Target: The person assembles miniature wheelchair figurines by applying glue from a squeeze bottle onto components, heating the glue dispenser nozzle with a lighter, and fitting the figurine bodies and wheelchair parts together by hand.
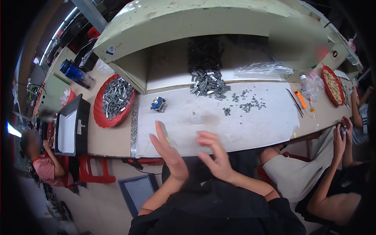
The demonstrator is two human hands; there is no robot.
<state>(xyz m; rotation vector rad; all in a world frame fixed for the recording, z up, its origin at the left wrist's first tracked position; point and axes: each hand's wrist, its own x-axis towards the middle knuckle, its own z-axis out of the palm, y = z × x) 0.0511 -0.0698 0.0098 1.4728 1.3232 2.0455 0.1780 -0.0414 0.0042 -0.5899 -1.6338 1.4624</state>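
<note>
My left hand (170,154) is raised over the near edge of the white work surface (250,133), fingers stretched out and nothing seen in it. A small yellow spot shows by its fingers. Beside it, my right hand (216,156) hovers with fingers apart and loosely bent, slightly blurred; no object shows in it. Beyond the hands stands a small, pale, translucent round piece (195,118) with a thin tip. A small blue and silver device (158,104) sits farther left. At the back is a heap of grey strip-like parts (209,84), with several tiny metal pieces (250,105) scattered to its right.
Left stand a red bowl of grey parts (105,122), a black bin (82,135) and a blue bottle (76,73). Rightward lie tweezers (294,102), an orange-handled tool (300,99) and a red tray (327,80). A shelf (129,72) overhangs the back. A co-worker (333,164) sits close right.
</note>
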